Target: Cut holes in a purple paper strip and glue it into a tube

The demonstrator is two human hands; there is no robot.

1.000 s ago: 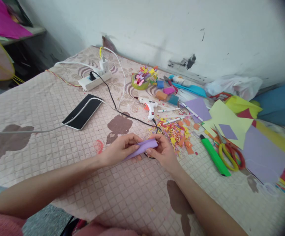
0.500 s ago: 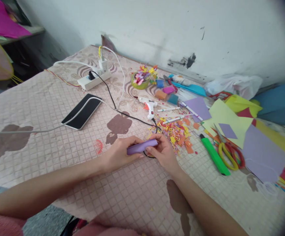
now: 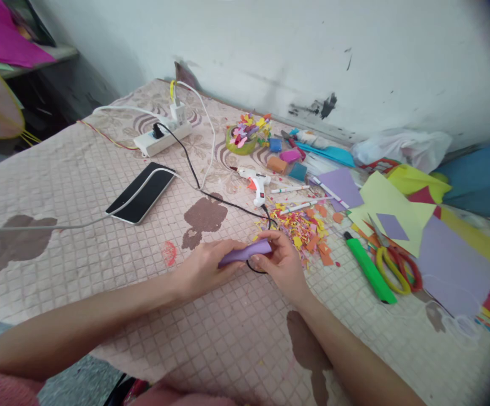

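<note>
Our left hand [image 3: 206,264] and right hand [image 3: 285,267] clamp the purple paper [image 3: 245,252], seemingly rolled, long axis left to right, right end tilted far.

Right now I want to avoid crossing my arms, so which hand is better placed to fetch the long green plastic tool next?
Probably the right hand: it is nearer the green tool, which lies on that side; the left hand would have to cross over. Both hold the curled purple paper.
</note>
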